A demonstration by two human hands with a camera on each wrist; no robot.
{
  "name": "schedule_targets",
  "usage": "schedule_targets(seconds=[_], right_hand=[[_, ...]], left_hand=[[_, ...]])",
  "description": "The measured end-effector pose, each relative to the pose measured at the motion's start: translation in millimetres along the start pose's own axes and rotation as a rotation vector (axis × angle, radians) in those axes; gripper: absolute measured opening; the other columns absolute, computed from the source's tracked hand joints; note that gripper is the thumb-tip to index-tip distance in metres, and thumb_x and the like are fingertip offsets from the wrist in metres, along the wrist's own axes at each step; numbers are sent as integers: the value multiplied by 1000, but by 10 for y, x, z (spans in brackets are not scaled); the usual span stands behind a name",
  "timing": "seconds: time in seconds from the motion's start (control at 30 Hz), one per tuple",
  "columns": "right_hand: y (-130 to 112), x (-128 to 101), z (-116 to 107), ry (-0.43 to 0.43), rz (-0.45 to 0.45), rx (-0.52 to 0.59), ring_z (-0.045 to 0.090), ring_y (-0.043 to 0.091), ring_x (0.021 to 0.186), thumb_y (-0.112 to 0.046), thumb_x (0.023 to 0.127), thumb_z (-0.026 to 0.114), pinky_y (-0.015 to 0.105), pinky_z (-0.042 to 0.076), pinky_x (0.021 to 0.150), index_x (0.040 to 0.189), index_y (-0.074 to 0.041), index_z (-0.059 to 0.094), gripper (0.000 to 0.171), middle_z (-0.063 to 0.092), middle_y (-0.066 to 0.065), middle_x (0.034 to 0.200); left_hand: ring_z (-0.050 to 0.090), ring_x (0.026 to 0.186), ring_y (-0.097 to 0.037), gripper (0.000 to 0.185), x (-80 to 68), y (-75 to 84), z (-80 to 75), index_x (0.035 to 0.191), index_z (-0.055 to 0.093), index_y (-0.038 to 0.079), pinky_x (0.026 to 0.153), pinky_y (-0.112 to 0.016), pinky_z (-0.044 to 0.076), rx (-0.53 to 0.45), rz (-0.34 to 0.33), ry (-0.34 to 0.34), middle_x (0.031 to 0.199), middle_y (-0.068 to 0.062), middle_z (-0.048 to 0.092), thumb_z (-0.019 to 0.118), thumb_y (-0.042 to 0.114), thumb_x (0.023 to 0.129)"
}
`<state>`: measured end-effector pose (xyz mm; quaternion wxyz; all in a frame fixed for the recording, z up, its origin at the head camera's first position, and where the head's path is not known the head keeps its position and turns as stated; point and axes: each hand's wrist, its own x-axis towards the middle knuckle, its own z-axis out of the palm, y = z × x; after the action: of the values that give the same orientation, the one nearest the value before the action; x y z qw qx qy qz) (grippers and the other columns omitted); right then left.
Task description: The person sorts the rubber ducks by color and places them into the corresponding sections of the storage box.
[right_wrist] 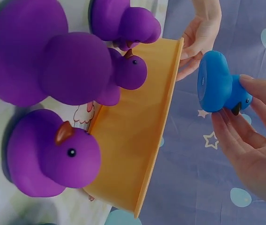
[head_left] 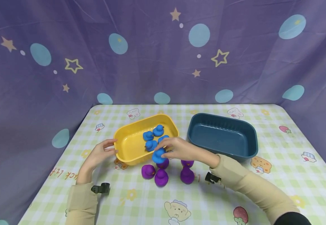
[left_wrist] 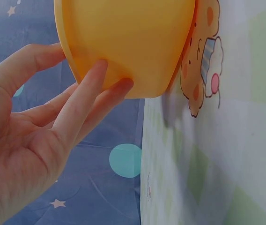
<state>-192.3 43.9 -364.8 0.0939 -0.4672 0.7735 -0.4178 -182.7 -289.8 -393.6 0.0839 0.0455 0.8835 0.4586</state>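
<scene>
My right hand [head_left: 163, 152] pinches a blue rubber duck [head_left: 158, 156] by its head, just over the near rim of the yellow tub [head_left: 127, 147]. The right wrist view shows the blue duck [right_wrist: 215, 84] tipped on its side between thumb and fingers [right_wrist: 254, 93], beside the tub's rim [right_wrist: 170, 93]. Several more blue ducks [head_left: 153, 137] lie inside the tub. My left hand [head_left: 110, 147] holds the tub's left end, thumb on the rim and fingers [left_wrist: 91, 84] against the outer wall [left_wrist: 133, 37]. Several purple ducks [head_left: 161, 177] [right_wrist: 53, 159] stand on the table in front of the tub.
A dark blue tub [head_left: 247, 137] with nothing in it stands to the right of the yellow one. The table wears a green checked cloth [head_left: 286, 175] with cartoon prints. A purple starred curtain [head_left: 163, 56] hangs behind and to both sides.
</scene>
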Motion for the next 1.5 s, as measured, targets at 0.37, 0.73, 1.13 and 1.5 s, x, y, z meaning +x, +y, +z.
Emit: schedule_targets(seconds=[0.37,0.73,1.13,1.5], right_hand=[[2,77,-6,49,-11,-51,60,13,95,-6,81,66,29,51,80,106,-4,66,24,65,8,106],[10,239,4,69,55,-22,60,12,86,-9,82,66,19,49,78,107,-5,66,25,65,7,106],[59,476,49,69,120,-25,61,17,94,-8,83,65,21,49,82,109,-3,66,26,64,9,103],[77,620,99,47,178,19,59,16,102,-10,85,63,20,46,86,113,-4,63,28,63,8,112]], left_hand=[[55,107,-40,55,2,12,6,133,37,-9,89,-38,46,-3,13,0,131,-33,41,59,10,86],[54,109,-40,55,10,45,-4,133,37,-9,90,-40,45,-5,6,-11,131,-33,41,59,11,87],[55,108,-40,56,16,28,-1,133,37,-9,89,-40,46,3,8,-7,131,-33,41,60,12,87],[54,110,-40,54,8,-10,-11,133,38,-7,90,-37,46,2,-12,0,132,-31,41,59,11,86]])
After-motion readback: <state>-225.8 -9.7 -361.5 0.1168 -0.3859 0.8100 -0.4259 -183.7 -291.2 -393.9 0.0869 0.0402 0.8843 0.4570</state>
